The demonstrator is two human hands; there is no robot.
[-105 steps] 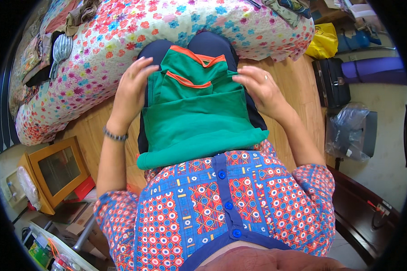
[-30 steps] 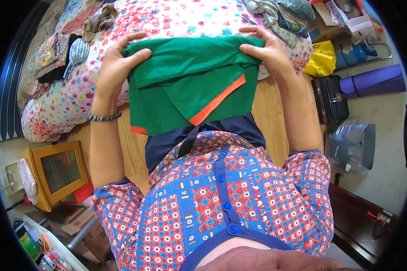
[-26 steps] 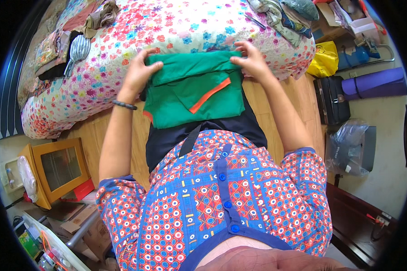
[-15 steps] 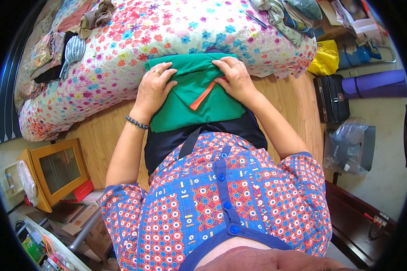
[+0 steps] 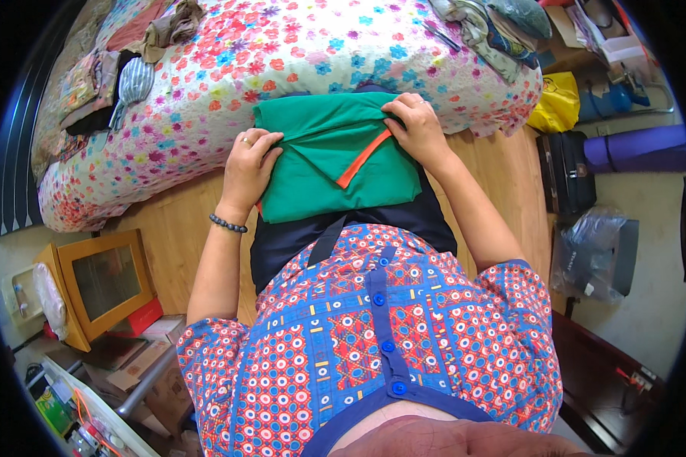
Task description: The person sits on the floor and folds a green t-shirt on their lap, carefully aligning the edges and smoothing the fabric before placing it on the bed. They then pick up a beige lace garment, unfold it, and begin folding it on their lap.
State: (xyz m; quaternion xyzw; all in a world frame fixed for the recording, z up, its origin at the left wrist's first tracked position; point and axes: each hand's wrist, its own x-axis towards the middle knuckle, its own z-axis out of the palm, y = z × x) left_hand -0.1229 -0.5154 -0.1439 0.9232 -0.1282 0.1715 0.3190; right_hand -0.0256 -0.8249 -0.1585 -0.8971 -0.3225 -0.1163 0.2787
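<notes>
A folded green cloth (image 5: 312, 179) with an orange strip (image 5: 362, 160) along one of its slanted folds lies across my lap, on dark trousers. My left hand (image 5: 250, 164) pinches its left edge between thumb and fingers, with the wrist wearing a dark bead bracelet (image 5: 228, 223). At the upper right corner, beside the top of the orange strip, my right hand (image 5: 419, 129) grips the cloth the same way. Creases run across the upper layer between the two hands. Beneath that layer, the lower folds are hidden.
Just beyond my knees is a bed (image 5: 297, 46) with a flowered cover. Folded clothes (image 5: 84, 95) lie at its left, and more clothes (image 5: 488, 34) with a pen-like object at its right. A black bag (image 5: 566, 171) and purple rolled mat (image 5: 636, 148) stand by the right wall.
My hands have moved farther apart, the left down to the cloth's left edge and the right outward to its corner. The upper layer is now stretched wider and the orange strip lies farther right.
</notes>
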